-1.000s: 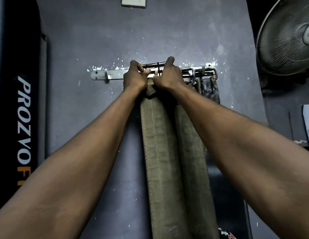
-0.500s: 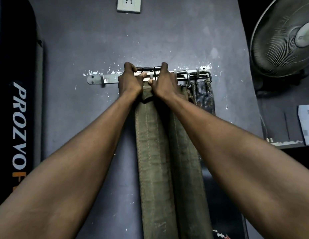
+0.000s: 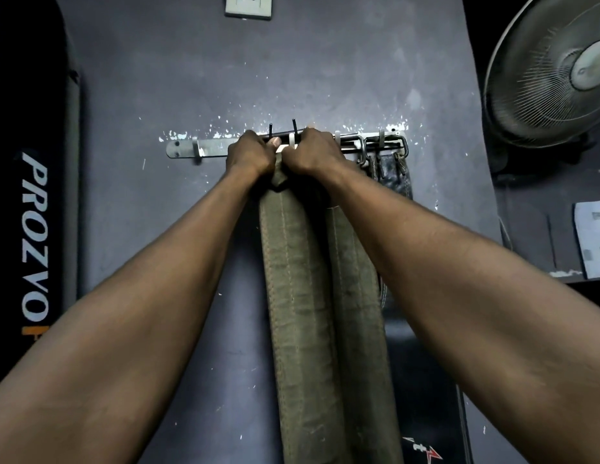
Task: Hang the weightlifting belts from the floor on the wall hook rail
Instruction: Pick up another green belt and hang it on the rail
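A metal hook rail (image 3: pixel 211 149) is screwed to the grey wall. An olive weightlifting belt (image 3: pixel 298 296) hangs straight down from the rail's middle. My left hand (image 3: pixel 250 157) and my right hand (image 3: pixel 313 154) grip its dark buckle at the top, pressed close together against a hook; the buckle's two prongs stick up above my fingers. A second olive belt (image 3: pixel 358 289) hangs just to the right, partly behind my right forearm. A dark worn belt (image 3: pixel 397 177) hangs by its buckle at the rail's right end.
A black punching bag with white lettering (image 3: pixel 34 236) stands at the left. A pedestal fan (image 3: pixel 553 68) is at the upper right, with a dark shelf and papers (image 3: pixel 593 239) below it. A wall socket (image 3: pixel 248 6) sits above the rail. One free hook (image 3: pixel 196 150) shows at the rail's left end.
Both hands have kept their grip at the rail while the buckle has turned, so its two prongs now point upward. The camera has shifted slightly.
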